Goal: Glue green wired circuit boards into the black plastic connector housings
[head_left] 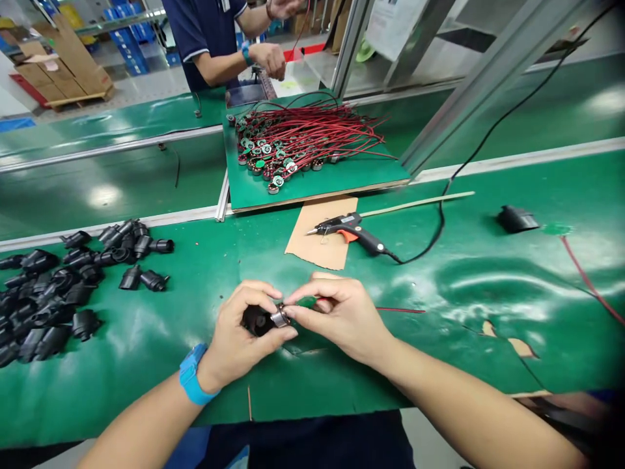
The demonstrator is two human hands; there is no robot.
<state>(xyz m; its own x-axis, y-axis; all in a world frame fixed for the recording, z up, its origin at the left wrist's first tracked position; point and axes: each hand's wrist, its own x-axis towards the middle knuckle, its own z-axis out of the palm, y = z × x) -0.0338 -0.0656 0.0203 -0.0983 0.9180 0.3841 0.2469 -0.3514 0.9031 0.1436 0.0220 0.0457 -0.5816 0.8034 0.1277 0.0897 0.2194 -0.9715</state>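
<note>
My left hand (247, 319), with a blue band at the wrist, is closed round a black plastic housing (256, 319) low over the green table. Thumb and fingertips of my right hand (336, 309) pinch a small round metal motor (280, 316) at the mouth of the housing; whether it sits inside I cannot tell. A red wire (400, 310) shows to the right of my right hand. Beyond my hands lies a glue gun (349, 229) with an orange trigger, on a piece of cardboard (305, 244), a pale glue stick (420, 204) reaching out of its back.
Black housings (49, 299) are heaped at the left. A raised green board (312, 189) carries many motors with red wires (322, 130). Another housing (517, 219) lies at the right by a red wire. A black cable crosses to the glue gun. A co-worker (209, 39) stands opposite.
</note>
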